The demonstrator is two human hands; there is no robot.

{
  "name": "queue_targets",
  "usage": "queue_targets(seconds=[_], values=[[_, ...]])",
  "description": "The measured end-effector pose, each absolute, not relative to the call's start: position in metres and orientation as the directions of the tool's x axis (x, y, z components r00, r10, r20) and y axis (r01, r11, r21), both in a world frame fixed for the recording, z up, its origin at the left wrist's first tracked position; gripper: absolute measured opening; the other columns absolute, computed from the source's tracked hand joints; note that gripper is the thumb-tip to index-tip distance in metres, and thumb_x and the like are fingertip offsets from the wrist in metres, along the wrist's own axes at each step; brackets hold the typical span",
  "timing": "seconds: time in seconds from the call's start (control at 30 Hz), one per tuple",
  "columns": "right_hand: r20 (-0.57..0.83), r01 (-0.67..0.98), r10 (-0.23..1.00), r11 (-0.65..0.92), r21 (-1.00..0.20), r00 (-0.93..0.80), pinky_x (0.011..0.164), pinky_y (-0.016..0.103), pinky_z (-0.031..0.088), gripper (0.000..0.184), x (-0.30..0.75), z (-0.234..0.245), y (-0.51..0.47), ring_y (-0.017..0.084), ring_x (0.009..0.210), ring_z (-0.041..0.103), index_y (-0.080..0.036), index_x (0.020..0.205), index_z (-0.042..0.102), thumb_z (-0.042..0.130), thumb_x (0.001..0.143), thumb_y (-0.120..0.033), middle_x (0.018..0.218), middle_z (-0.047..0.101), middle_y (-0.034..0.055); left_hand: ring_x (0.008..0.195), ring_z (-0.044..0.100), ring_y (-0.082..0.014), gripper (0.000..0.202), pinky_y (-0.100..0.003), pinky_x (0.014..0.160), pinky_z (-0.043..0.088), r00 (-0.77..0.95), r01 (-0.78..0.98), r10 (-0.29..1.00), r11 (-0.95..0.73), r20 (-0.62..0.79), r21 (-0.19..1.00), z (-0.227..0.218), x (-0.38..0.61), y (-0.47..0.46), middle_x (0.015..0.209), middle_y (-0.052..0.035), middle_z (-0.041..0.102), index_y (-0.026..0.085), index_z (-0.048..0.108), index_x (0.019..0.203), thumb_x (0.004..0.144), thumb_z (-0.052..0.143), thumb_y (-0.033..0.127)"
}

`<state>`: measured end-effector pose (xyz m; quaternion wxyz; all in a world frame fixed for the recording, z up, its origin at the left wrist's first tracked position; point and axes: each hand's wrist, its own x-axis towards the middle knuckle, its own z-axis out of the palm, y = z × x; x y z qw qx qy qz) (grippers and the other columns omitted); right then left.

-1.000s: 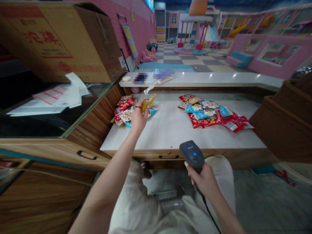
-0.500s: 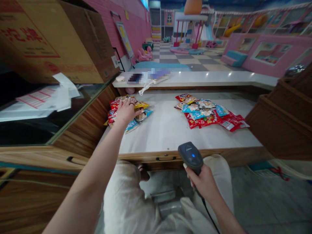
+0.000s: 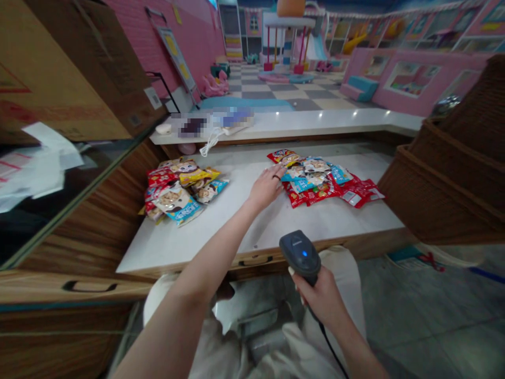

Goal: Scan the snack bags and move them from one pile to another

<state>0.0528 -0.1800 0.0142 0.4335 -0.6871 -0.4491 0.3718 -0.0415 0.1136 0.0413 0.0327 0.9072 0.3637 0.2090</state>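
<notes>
My right hand (image 3: 324,298) is wrapped round the handle of a dark barcode scanner (image 3: 300,255) with a lit blue light, held above my lap at the counter's front edge. A cord runs down from its grip. My left hand (image 3: 266,186) reaches over the white counter (image 3: 232,226), fingers stretched out at the left side of a pile of snack bags. Its fingertips meet a blue and white snack bag (image 3: 294,172); whether they press on it I cannot tell. Red snack bags (image 3: 315,193) lie beneath and to the right. Another pile of snack bags (image 3: 179,205), red, yellow and blue, lies on the left.
A raised white ledge (image 3: 300,120) runs along the back, carrying blurred items and a white cable (image 3: 211,142). A large cardboard box (image 3: 98,68) and papers (image 3: 51,163) stand left. Brown woven baskets (image 3: 442,179) flank the right side. Drawers (image 3: 90,287) are below.
My left hand has left the left pile and moved right to the other pile, holding nothing visible. The view has turned slightly right. The scanner stays in my right hand.
</notes>
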Motion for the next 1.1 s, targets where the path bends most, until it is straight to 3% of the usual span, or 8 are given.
queue_targets(seconds=[0.13,0.27,0.4,0.53,0.63,0.73,0.9,1.1], values=[[-0.067,0.336,0.94,-0.185,-0.924,0.334,0.049,0.03,0.048,0.027,0.06,0.019,-0.18,0.023,0.048,0.063,-0.027,0.064,0.06,0.064,0.081,-0.047,0.053,0.064,0.0038,0.169,0.026,-0.0276,0.066,-0.05,0.14,0.02,0.647,0.664,0.669,-0.73,0.366,0.162,0.03,0.004,0.121,0.179,-0.0129,0.034,0.016,0.046,0.166,0.1,0.05,0.012],[-0.039,0.347,0.941,-0.162,-0.924,0.335,0.049,0.029,0.047,0.026,0.065,0.021,-0.182,0.024,0.053,0.066,-0.028,0.063,0.058,0.064,0.082,-0.044,0.05,0.061,0.0027,0.168,0.029,-0.0239,0.06,-0.051,0.14,0.019,0.63,0.663,0.683,-0.721,0.368,0.204,0.024,0.019,0.133,0.174,-0.0111,0.044,0.019,0.054,0.161,0.104,0.037,0.009],[-0.07,0.309,0.942,-0.178,-0.934,0.329,0.045,0.028,0.045,0.027,0.064,0.019,-0.183,0.025,0.051,0.066,-0.028,0.061,0.057,0.067,0.082,-0.044,0.046,0.057,0.001,0.16,0.046,-0.0272,0.056,-0.051,0.138,0.025,0.618,0.529,0.67,-0.742,0.412,0.411,0.021,0.008,0.139,0.161,-0.0137,0.061,0.02,0.066,0.151,0.1,0.046,0.006],[-0.095,0.3,0.941,-0.197,-0.933,0.325,0.043,0.028,0.045,0.028,0.059,0.019,-0.185,0.026,0.052,0.068,-0.028,0.061,0.058,0.068,0.081,-0.045,0.044,0.057,0.0017,0.149,0.058,-0.0322,0.052,-0.051,0.133,0.035,0.529,0.371,0.713,-0.682,0.46,0.63,0.019,-0.022,0.129,0.151,-0.0083,0.07,0.026,0.074,0.139,0.092,0.061,0.009],[-0.088,0.294,0.942,-0.188,-0.937,0.323,0.044,0.027,0.047,0.028,0.055,0.022,-0.186,0.029,0.058,0.072,-0.028,0.062,0.06,0.069,0.081,-0.047,0.043,0.057,0.0024,0.14,0.065,-0.0362,0.051,-0.05,0.124,0.046,0.391,0.227,0.818,-0.53,0.422,0.817,0.015,-0.053,0.109,0.144,-0.0101,0.074,0.025,0.074,0.136,0.085,0.077,0.021],[-0.066,0.295,0.949,-0.161,-0.942,0.307,0.044,0.027,0.047,0.027,0.05,0.025,-0.188,0.027,0.054,0.071,-0.028,0.064,0.061,0.07,0.082,-0.047,0.042,0.057,0.0016,0.124,0.073,-0.0337,0.062,-0.049,0.114,0.054,0.32,-0.036,0.904,-0.288,0.284,0.957,0.007,-0.084,0.081,0.132,-0.0121,0.079,0.02,0.07,0.137,0.081,0.086,0.039],[-0.061,0.301,0.963,-0.142,-0.943,0.262,0.042,0.028,0.045,0.03,0.04,0.025,-0.189,0.022,0.039,0.063,-0.027,0.065,0.061,0.069,0.085,-0.048,0.042,0.058,0.0004,0.116,0.077,-0.0314,0.067,-0.048,0.109,0.057,0.302,-0.347,0.951,0.047,0.064,0.937,-0.006,-0.131,0.036,0.121,-0.0135,0.082,0.017,0.068,0.128,0.073,0.094,0.046],[-0.04,0.334,0.972,-0.118,-0.935,0.233,0.041,0.027,0.046,0.028,0.029,0.024,-0.187,0.026,0.047,0.071,-0.026,0.068,0.064,0.069,0.086,-0.048,0.044,0.062,0.0021,0.118,0.076,-0.0308,0.061,-0.046,0.108,0.058,0.234,-0.4,0.972,0.067,0.032,0.914,-0.019,-0.148,0.02,0.121,-0.011,0.082,0.018,0.07,0.123,0.073,0.093,0.044]])
